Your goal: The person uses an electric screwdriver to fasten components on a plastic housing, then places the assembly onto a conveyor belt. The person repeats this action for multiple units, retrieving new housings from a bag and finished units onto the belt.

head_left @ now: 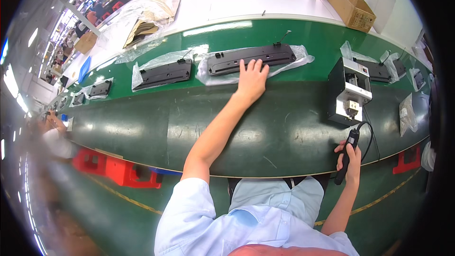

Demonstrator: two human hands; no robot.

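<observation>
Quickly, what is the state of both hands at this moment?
Left hand: open, fingers spread on the long black panel, not gripping it.
Right hand: closed around the black corded tool.

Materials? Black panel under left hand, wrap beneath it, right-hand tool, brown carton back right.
Black panel: probably moulded plastic, satin, going by its dull sheen and recessed shapes.
Wrap: likely thin plastic film, translucent and crinkled with bright highlights.
Tool: probably plastic casing, dark and smooth; metal can't be ruled out.
Carton: likely cardboard, matte brown, flat-sided.
</observation>
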